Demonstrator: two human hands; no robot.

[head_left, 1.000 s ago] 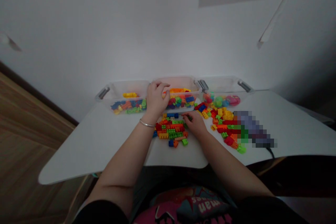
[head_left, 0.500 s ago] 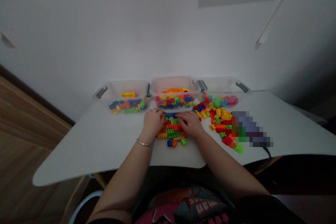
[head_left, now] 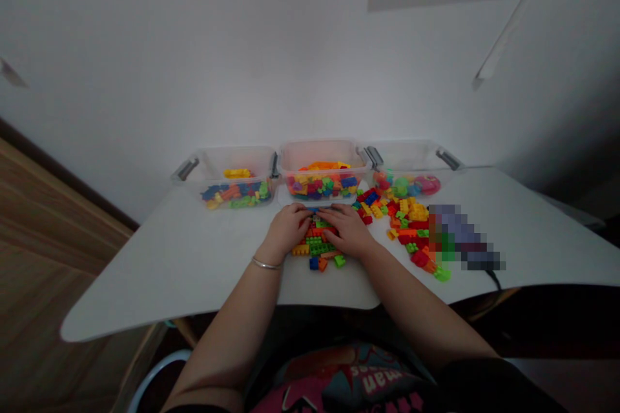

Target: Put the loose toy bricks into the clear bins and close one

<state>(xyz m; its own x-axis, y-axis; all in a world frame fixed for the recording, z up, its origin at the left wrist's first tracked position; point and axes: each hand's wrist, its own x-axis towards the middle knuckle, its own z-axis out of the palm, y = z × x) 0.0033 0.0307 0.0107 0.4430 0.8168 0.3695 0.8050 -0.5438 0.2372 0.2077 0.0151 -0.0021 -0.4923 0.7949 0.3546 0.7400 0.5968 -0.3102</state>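
Green plastic bricks (head_left: 322,249), long axis crosswise

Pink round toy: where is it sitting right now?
In the head view, the pink round toy lies in the right-hand clear plastic bin, toward its right end, beside a green round piece, with loose bricks on the table just in front.

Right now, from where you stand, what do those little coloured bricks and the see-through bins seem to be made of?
The bricks look like moulded plastic with a glossy finish: bright, even colours and shiny highlights. The middle bin looks like clear plastic, since the pieces inside show through its wall. Its grey handle may be plastic too, but that's hard to tell.
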